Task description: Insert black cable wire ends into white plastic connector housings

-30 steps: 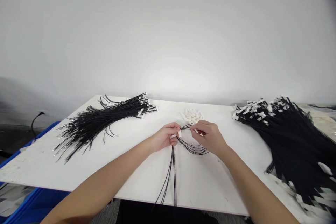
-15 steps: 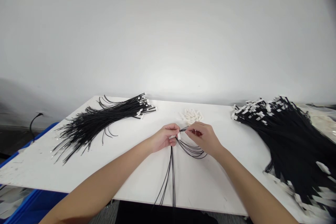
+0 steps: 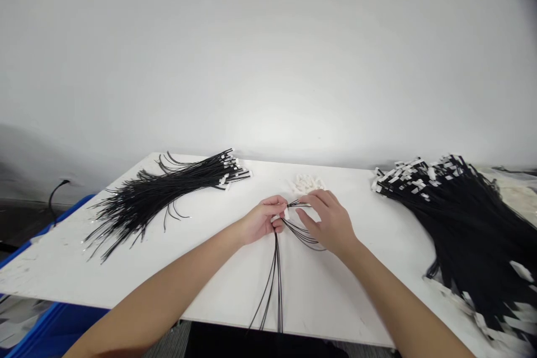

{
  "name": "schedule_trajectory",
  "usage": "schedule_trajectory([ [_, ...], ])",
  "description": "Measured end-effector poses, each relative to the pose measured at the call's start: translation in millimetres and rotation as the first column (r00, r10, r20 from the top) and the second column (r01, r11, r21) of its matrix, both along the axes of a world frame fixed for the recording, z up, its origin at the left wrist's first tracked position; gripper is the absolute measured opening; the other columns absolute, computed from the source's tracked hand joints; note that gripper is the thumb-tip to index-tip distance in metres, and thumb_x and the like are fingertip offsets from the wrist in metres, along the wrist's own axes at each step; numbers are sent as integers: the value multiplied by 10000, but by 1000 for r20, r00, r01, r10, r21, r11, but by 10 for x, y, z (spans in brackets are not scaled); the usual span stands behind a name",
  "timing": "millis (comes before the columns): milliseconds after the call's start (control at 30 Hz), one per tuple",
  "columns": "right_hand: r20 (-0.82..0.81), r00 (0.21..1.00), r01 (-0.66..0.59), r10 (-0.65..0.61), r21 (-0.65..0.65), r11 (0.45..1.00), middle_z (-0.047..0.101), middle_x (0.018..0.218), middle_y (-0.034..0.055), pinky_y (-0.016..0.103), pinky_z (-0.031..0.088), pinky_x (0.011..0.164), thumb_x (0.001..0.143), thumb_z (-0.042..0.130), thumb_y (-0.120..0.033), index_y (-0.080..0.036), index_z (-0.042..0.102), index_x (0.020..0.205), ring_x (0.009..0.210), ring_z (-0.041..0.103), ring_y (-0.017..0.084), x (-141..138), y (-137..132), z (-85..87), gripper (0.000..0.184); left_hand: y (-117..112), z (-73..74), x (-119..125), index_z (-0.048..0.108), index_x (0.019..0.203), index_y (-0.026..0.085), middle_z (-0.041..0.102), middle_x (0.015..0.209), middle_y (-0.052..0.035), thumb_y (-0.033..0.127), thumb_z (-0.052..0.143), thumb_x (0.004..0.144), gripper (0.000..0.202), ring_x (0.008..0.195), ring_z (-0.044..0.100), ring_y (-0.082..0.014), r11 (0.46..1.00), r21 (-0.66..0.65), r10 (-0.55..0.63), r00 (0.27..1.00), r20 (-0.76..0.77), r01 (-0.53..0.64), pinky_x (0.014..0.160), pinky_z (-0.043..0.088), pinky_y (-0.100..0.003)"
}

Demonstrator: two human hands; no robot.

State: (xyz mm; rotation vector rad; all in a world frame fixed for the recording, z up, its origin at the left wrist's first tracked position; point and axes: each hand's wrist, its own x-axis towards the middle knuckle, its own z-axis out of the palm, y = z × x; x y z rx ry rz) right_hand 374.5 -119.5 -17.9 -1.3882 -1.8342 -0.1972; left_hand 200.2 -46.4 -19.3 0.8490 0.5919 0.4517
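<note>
My left hand [image 3: 268, 217] is closed, its thumb and fingers pinching a small white connector [image 3: 286, 213] with thin black wires [image 3: 277, 279]. Several of these wires hang below the hand over the table's front edge, and others loop out to the right. My right hand [image 3: 329, 221] is just right of the connector, thumb and fingers apart around the wire ends. Part of the wire loop is hidden behind the right hand. Just beyond the hands lies a small heap of white connectors [image 3: 308, 183].
On the left of the white table [image 3: 210, 268] lies a bundle of black wires [image 3: 168, 190] with white connectors at one end. A larger black wire pile [image 3: 470, 235] with white ends covers the right side. A pale wall [image 3: 268, 67] stands behind; blue bins [image 3: 67, 330] are at lower left.
My right hand has opened from a pinch on the wire ends, its thumb and fingers now spread. The left hand keeps its hold with hardly any movement.
</note>
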Motion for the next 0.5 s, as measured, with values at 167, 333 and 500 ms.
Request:
schedule_trajectory([
  [167, 252, 964, -135, 81, 205, 970, 580, 834, 6, 339, 310, 781, 750, 581, -153, -208, 573, 817, 808, 467, 142, -103, -67, 7, 87, 24, -38, -3, 497, 807, 181, 451, 649, 22, 252, 615, 737, 154, 502, 449, -84, 999, -33, 29, 999, 29, -28, 545, 390, -264],
  [333, 472, 857, -283, 205, 99, 954, 553, 736, -12, 351, 248, 778, 767, 501, -96, -192, 559, 758, 749, 443, 123, -188, -112, -35, 112, 30, -40, -7, 504, 794, 169, 488, 669, 6, 252, 625, 722, 164, 528, 505, -101, 996, -69, 66, 997, 49, -62, 526, 386, -237],
  [500, 472, 798, -377, 375, -95, 922, 546, 752, 1, 270, 256, 642, 803, 467, -103, -188, 583, 845, 642, 423, 91, -233, -71, -146, 150, 18, -21, -12, 498, 770, 171, 509, 722, -2, 272, 607, 732, 154, 537, 515, -107, 996, -50, 78, 995, 67, -75, 520, 385, -243],
])
